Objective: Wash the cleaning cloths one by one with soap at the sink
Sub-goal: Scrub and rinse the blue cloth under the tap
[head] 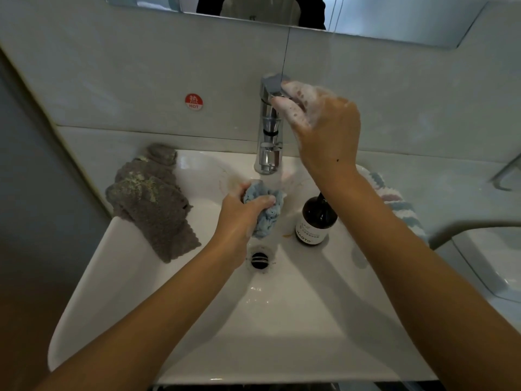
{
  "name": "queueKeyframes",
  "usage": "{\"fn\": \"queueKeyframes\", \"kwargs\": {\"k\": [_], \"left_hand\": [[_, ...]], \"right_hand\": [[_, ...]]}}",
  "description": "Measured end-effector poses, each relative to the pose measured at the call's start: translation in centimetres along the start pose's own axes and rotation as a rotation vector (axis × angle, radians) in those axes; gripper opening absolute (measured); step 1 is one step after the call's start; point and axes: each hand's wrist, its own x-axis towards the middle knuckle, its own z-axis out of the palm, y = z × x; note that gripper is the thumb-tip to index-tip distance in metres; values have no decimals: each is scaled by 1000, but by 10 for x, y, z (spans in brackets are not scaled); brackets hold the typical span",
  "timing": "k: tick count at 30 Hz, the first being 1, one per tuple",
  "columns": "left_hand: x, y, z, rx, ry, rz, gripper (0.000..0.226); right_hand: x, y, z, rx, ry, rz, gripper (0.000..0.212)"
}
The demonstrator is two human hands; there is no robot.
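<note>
Two bare hands work over a white sink (135, 277). The left hand (242, 210) grips a bunched blue cloth (265, 213) in curled fingers, holding it in the basin just below the tap's spout and above the drain (259, 260). The right hand (321, 119), covered in suds, reaches up to the chrome tap (270, 122); its thumb and fingers close around the lever on top. A brown soap bottle (315, 221) stands in the basin just right of the blue cloth, partly behind the right forearm. Grey cloths (152, 198) lie draped over the sink's left rim, with pale stains on top. A striped cloth (400, 207) lies on the right rim, partly hidden by the arm. A red "HOT" sticker (194, 101) sits on the wall left of the tap.
</note>
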Motion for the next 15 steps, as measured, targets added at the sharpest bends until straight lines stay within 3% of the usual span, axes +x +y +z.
{"fn": "queueKeyframes", "kwargs": {"k": [15], "left_hand": [[-6,0,2,15,-30,-46,20]], "right_hand": [[14,-4,4,66,-11,97,31]]}}
